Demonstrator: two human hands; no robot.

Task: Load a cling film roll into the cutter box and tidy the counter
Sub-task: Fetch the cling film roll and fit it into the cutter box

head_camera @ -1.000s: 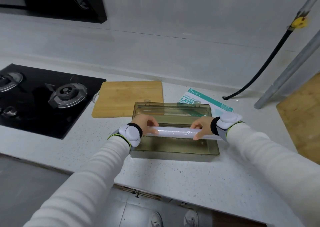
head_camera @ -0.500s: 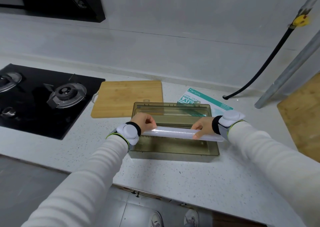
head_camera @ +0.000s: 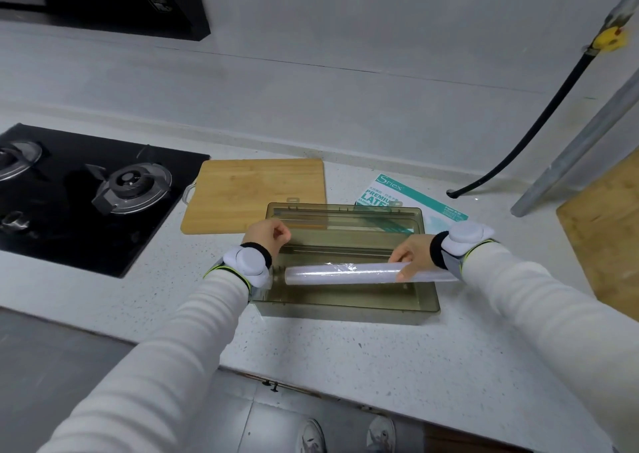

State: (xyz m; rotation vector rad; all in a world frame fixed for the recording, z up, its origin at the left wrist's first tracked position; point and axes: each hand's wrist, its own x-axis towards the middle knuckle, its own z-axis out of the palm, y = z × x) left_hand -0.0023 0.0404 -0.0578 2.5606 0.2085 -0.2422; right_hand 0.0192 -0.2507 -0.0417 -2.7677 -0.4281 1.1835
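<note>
We see the cling film roll (head_camera: 345, 272) lying lengthwise over the open cutter box (head_camera: 345, 309), its left end inside the box walls and its right end reaching past the right wall. Whether it touches the box floor we cannot tell. The right grip (head_camera: 413, 257) is clamped round the roll near its right end.

A second ago both ends were held. Now the left grip (head_camera: 268, 236) has come off the roll and sits further back over the box, fingers curled. Whether it pinches a loose film edge or nothing, we cannot tell. We judge the roll is being seated, with one end freed to drop in.

The box stands on a pale speckled worktop (head_camera: 345, 366). Behind it lie a wooden chopping board (head_camera: 256, 193) and a teal printed packet (head_camera: 415, 196), which the tidying will likely cover. A black gas hob (head_camera: 86, 193) sits to the left, and a black hose (head_camera: 539, 124) runs down the grey wall.
</note>
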